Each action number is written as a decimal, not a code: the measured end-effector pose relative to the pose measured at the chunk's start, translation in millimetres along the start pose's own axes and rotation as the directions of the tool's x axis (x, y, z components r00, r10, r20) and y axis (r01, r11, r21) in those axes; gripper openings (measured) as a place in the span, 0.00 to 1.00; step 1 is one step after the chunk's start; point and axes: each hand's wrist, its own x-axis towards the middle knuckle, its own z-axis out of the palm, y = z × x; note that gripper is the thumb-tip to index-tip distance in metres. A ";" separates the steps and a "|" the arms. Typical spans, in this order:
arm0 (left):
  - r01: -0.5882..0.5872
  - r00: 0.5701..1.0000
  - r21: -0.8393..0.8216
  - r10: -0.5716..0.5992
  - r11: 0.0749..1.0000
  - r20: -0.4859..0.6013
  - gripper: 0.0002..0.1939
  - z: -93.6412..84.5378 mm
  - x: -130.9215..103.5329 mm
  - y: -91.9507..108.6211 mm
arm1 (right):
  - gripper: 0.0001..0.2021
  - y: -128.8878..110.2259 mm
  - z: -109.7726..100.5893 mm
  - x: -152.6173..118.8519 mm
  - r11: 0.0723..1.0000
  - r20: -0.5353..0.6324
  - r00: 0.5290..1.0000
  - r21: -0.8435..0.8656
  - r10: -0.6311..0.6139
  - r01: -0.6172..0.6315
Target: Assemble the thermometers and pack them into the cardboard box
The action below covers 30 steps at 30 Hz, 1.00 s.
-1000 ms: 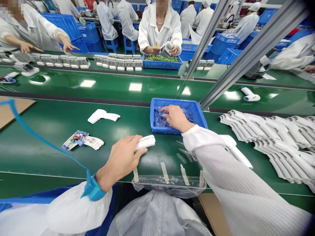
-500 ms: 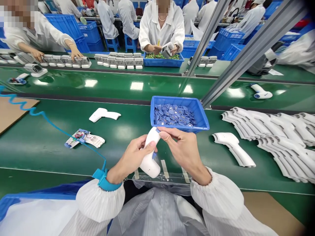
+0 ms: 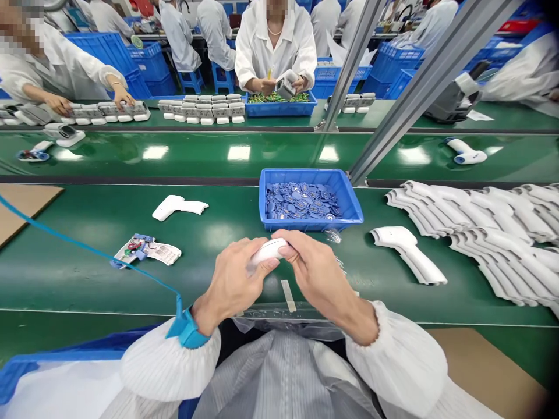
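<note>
My left hand (image 3: 239, 276) and my right hand (image 3: 312, 273) are both closed around a white gun-shaped plastic housing (image 3: 269, 250). It is held end-on above the bench, so only its rounded white end shows; my fingers cover the rest. My right thumb and fingers press at its right end. To the left lie a white half shell (image 3: 179, 206) and an opened half (image 3: 146, 250) with wires and blue parts. Beyond my hands stands a blue bin (image 3: 262, 201) of small blue plastic pieces. On the right rests another white half shell (image 3: 408, 253).
Stacked white half shells (image 3: 493, 250) fill the right side. A slanted metal post (image 3: 419, 93) rises behind the blue bin. A blue coiled cord (image 3: 87, 244) runs to my left wrist strap. Across the green conveyor (image 3: 196, 154), co-workers in white coats handle grey-white units.
The housing has turned from showing its full side to pointing end-on. Both hands have wrapped further round it. The whole view has shifted slightly.
</note>
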 end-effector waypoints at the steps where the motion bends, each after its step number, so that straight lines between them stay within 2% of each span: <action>1: -0.036 0.998 0.090 0.040 0.995 -0.040 0.15 4.2 -0.2 -2.3 | 0.14 2.1 4.7 -3.9 1.000 -0.047 0.999 -0.019 0.003 -0.004; 4: -0.133 0.987 0.248 0.150 0.960 -0.052 0.14 11.6 -4.1 -7.8 | 0.14 8.3 11.7 -17.8 0.997 -0.149 0.986 -0.027 0.071 -0.076; 6: -0.134 0.986 0.204 0.150 0.970 -0.068 0.14 12.6 -8.8 -9.2 | 0.12 9.8 8.6 -25.8 0.987 -0.103 0.982 0.004 0.158 -0.158; 8: -0.014 0.981 0.107 0.034 0.994 -0.191 0.14 14.4 -12.5 -9.5 | 0.11 8.1 3.6 -30.9 0.973 -0.008 0.973 0.021 0.229 -0.228; 10: 0.168 0.934 0.015 -0.154 0.986 -0.324 0.19 19.7 -12.4 -10.2 | 0.10 3.5 3.1 -33.9 0.971 0.109 0.965 0.016 0.237 -0.240; 11: 0.241 0.904 -0.008 -0.227 0.971 -0.363 0.22 23.4 -10.6 -11.0 | 0.10 0.3 5.6 -35.3 0.975 0.156 0.963 0.004 0.218 -0.221; 13: 0.316 0.874 0.009 -0.288 0.949 -0.391 0.27 30.5 -5.0 -13.1 | 0.11 -6.2 15.4 -39.0 0.983 0.184 0.966 -0.038 0.181 -0.177; 16: 0.310 0.877 0.083 -0.251 0.947 -0.410 0.27 31.8 1.3 -16.6 | 0.14 -11.7 32.4 -45.7 0.989 0.114 0.983 -0.050 0.146 -0.141; 18: 0.267 0.902 0.077 -0.221 0.961 -0.372 0.26 24.9 -1.5 -18.0 | 0.14 -10.6 37.7 -46.6 0.990 0.065 0.988 0.009 0.143 -0.144; 19: 0.229 0.918 0.052 -0.197 0.972 -0.345 0.24 20.5 -5.4 -18.3 | 0.14 -8.7 37.8 -44.8 0.980 0.047 0.980 0.049 0.191 -0.193; 20: 0.178 0.933 0.023 -0.161 0.984 -0.323 0.21 16.3 -10.7 -18.6 | 0.14 -6.5 36.5 -41.5 0.949 0.047 0.955 0.100 0.294 -0.298; 21: 0.119 0.940 -0.004 -0.114 0.993 -0.321 0.17 13.2 -16.5 -19.0 | 0.16 -4.2 34.1 -37.0 0.884 0.087 0.898 0.162 0.431 -0.439; 22: 0.072 0.936 -0.020 -0.075 0.997 -0.344 0.15 11.4 -22.0 -19.8 | 0.18 -2.2 31.2 -31.8 0.775 0.178 0.806 0.220 0.565 -0.592; 23: 0.062 0.918 -0.023 -0.066 0.998 -0.392 0.14 11.1 -26.4 -21.2 | 0.22 -0.9 28.4 -26.6 0.638 0.305 0.687 0.257 0.659 -0.726; 24: 0.095 0.887 -0.028 -0.097 0.995 -0.452 0.16 12.1 -28.9 -23.2 | 0.25 -0.6 26.2 -22.0 0.508 0.444 0.571 0.264 0.691 -0.820; 25: 0.162 0.847 -0.051 -0.166 0.985 -0.505 0.20 13.9 -29.0 -25.8 | 0.27 -1.4 25.0 -18.5 0.429 0.559 0.487 0.243 0.671 -0.870; 26: 0.242 0.806 -0.095 -0.255 0.966 -0.534 0.23 16.0 -26.6 -28.9 | 0.27 -3.3 25.2 -16.4 0.431 0.624 0.465 0.218 0.628 -0.875; 27: 0.313 0.773 -0.142 -0.339 0.939 -0.536 0.26 17.9 -22.0 -32.1 | 0.26 -6.0 26.9 -15.7 0.514 0.633 0.509 0.199 0.583 -0.835; 28: 0.366 0.755 -0.179 -0.404 0.913 -0.517 0.27 19.3 -15.7 -35.1 | 0.23 -9.3 30.1 -16.1 0.645 0.597 0.597 0.168 0.536 -0.746; 30: 0.413 0.765 -0.200 -0.457 0.889 -0.454 0.29 20.3 -0.8 -40.2 | 0.17 -16.1 40.3 -19.0 0.890 0.486 0.783 0.021 0.388 -0.455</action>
